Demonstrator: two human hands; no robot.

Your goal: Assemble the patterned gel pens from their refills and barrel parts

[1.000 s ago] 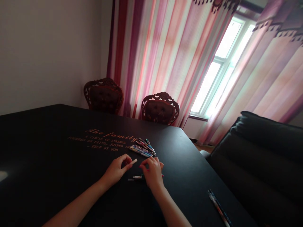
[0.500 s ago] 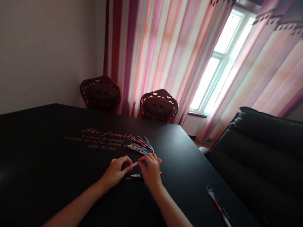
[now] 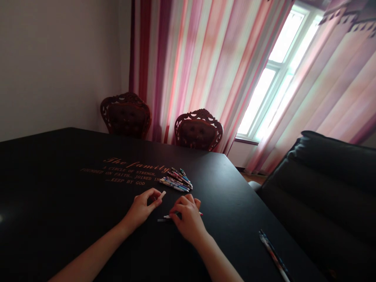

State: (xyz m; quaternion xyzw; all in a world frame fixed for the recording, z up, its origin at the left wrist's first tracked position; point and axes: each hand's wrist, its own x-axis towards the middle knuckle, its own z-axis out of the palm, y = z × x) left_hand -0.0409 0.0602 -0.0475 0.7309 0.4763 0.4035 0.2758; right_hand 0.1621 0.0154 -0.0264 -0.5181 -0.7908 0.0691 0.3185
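My left hand [image 3: 144, 204] is closed in a pinch round a short pale tube, which looks like a pen barrel piece [image 3: 162, 194], its end pointing up and away. Just to the right, my right hand [image 3: 187, 213] is low over the table, thumb and fingers pinched at a white pen part [image 3: 167, 216]. A pinkish-red tip [image 3: 201, 214] shows beyond that hand's far side. Beside the white part lies a thin, dark translucent piece [image 3: 163, 220], partly hidden by my right fingers.
A pile of several patterned pens [image 3: 176, 183] lies beyond my hands on the black table [image 3: 73, 227]. Further pens [image 3: 273, 252] lie near the table's right edge. Two carved chairs [image 3: 126, 115] stand behind, and a dark leather sofa [image 3: 323, 203] is at right.
My hands have moved apart. The pale tube, between both hands before, is now in my left hand alone, tilted up. My right hand has come down to the pen parts on the table.
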